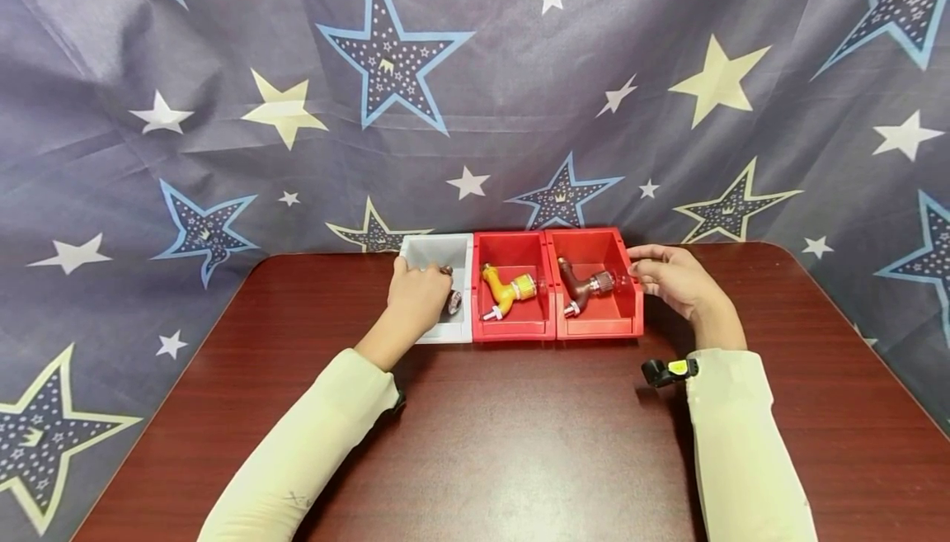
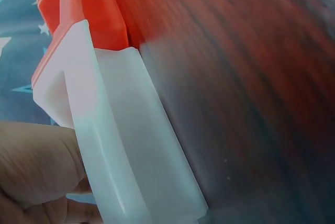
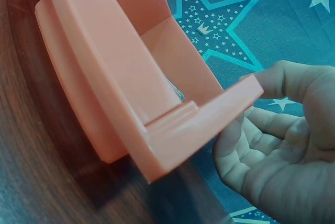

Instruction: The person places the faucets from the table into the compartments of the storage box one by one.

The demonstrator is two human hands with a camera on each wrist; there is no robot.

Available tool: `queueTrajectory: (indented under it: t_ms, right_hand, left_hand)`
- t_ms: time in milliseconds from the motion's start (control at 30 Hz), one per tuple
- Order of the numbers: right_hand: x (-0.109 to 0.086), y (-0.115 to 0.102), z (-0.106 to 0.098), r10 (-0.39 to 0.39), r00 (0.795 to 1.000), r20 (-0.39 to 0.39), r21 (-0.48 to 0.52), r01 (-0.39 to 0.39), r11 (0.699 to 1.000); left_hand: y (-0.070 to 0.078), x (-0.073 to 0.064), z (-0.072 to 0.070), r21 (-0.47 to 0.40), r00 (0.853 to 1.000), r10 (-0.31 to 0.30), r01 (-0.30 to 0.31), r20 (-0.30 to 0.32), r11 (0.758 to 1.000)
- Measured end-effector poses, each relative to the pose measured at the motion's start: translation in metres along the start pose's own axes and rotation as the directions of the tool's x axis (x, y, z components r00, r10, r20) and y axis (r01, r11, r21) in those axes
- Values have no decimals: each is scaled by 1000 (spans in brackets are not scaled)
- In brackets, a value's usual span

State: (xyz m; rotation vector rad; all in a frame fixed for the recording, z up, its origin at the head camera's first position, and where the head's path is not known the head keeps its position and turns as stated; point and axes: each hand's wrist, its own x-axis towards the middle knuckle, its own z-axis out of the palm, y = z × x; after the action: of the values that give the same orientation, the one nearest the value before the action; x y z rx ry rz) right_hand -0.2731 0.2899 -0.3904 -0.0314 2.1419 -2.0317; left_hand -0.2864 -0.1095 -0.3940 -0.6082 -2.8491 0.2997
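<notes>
Three bins stand side by side: a grey bin (image 1: 449,332) at left, a middle red bin (image 1: 514,330) and a right red bin (image 1: 599,327). My left hand (image 1: 418,299) grips the grey bin's left side wall, covering part of its inside. In that bin a dark tap (image 1: 453,303) shows only partly past the hand. A yellow tap (image 1: 505,289) lies in the middle bin, a brown tap (image 1: 584,286) in the right one. At the right bin's outer wall, my right hand (image 1: 674,280) holds the rim between thumb and fingers, as the right wrist view shows.
All three bins rest near the back edge of a reddish-brown wooden table (image 1: 519,435). Behind them hangs a grey-blue star-patterned cloth (image 1: 505,138). A black wrist strap device (image 1: 668,371) sits at the right cuff.
</notes>
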Motion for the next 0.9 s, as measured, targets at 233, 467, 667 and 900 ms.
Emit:
queueTrajectory:
  t_ms: [233, 467, 667, 900]
  right_hand:
    - [0, 1, -1, -4, 1000, -3, 0, 4, 1000]
    - [1, 2, -2, -6, 1000, -3, -1, 6, 1000]
    - [0, 2, -2, 0, 1000, -8, -5, 0, 1000]
    - [0, -1, -2, 2, 1000, -16, -17, -2, 1000]
  left_hand:
    - [-2, 2, -3, -2, 999, 26, -26, 37, 1000]
    - [-4, 1, -3, 11, 996, 54, -55, 70, 998]
    - [-6, 0, -4, 0, 997, 65, -65, 42, 998]
    - [-9, -3, -10, -2, 998, 66, -66, -2, 998]
